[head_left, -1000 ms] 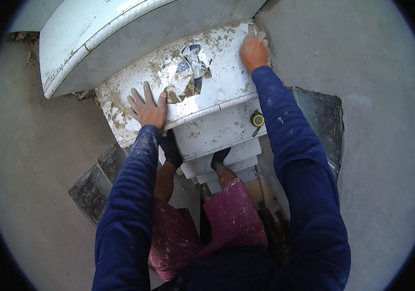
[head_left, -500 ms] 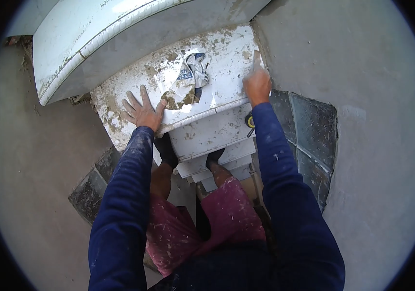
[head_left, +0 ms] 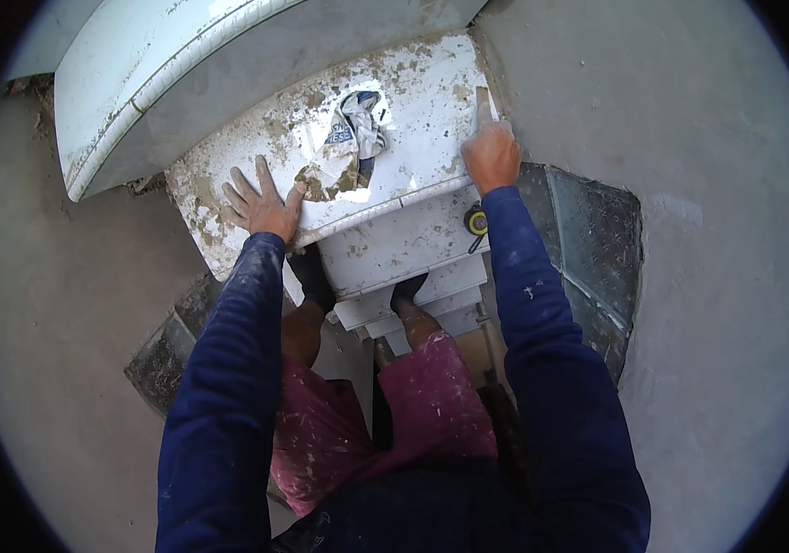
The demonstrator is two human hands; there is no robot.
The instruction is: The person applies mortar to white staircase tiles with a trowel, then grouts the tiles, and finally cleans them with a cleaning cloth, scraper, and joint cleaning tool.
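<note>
My left hand (head_left: pixel 267 205) lies flat with fingers spread on a white tiled step (head_left: pixel 413 92) spotted with dried mortar. My right hand (head_left: pixel 492 158) is closed in a fist at the step's right end. From it sticks a narrow, flat-bladed scraper (head_left: pixel 483 100), pointing away from me along the tile near the wall; its handle is hidden in my fingers. Between the hands lies a crumpled, dirty plastic bag (head_left: pixel 353 138) with blue lettering, the left thumb close to its lower edge.
On the lower step (head_left: pixel 394 240) a yellow and black tape measure (head_left: pixel 476 221) sits beside my right sleeve. A higher curved step (head_left: pixel 164 101) rises at the back left. Glass blocks (head_left: pixel 597 240) are set in the grey wall (head_left: pixel 717 276) on the right. My feet stand on steps below.
The view has shifted slightly. My right hand and the scraper have moved a little to the right and towards me against the step. My left hand keeps its place.
</note>
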